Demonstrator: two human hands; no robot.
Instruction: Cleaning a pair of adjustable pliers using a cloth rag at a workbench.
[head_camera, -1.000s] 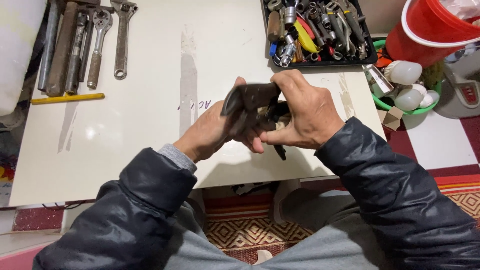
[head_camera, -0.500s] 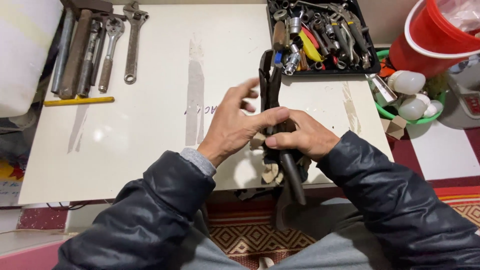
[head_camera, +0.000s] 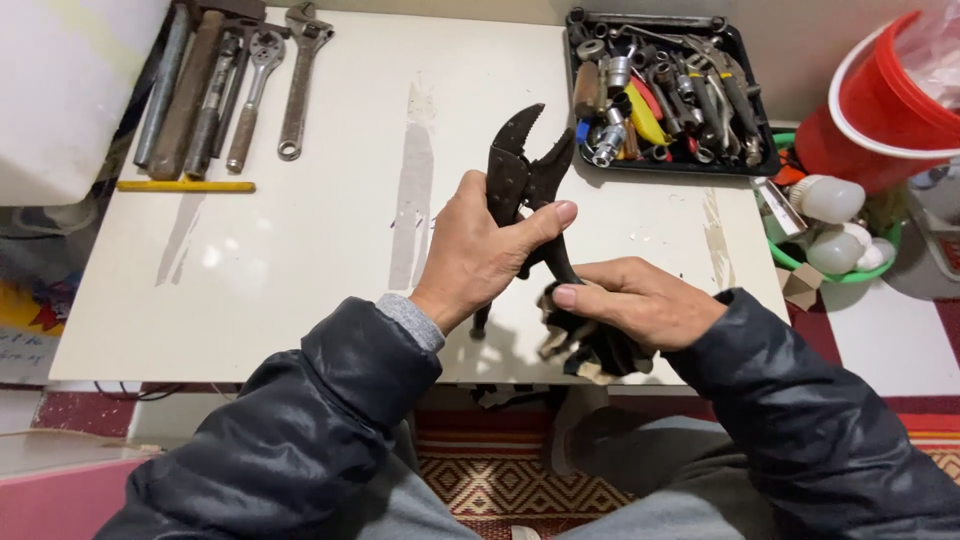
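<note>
Left hand (head_camera: 480, 250): wrapped round dark, toothed locking pliers (head_camera: 525, 170), now raised upright off the white surface (head_camera: 300, 250)
Right hand (head_camera: 640, 305): pinching a dark rag (head_camera: 590, 345) on the handle; wiping had moved down from the head

Wide bare stretch of white surface (head_camera: 300, 260) open to the left of the left hand (head_camera: 480, 255), from near edge up toward the far side. Blocked at far left by a row of wrenches (head_camera: 240, 85) and a yellow pencil (head_camera: 185, 186). Blocked at far right by a black tray (head_camera: 745, 160) crowded with tools. Clear lane between wrenches and tray. Pliers (head_camera: 525, 175) upright mid-surface above both hands. Beyond the right edge, red bucket (head_camera: 880, 110) and green bowl (head_camera: 850, 272) of bulbs.
</note>
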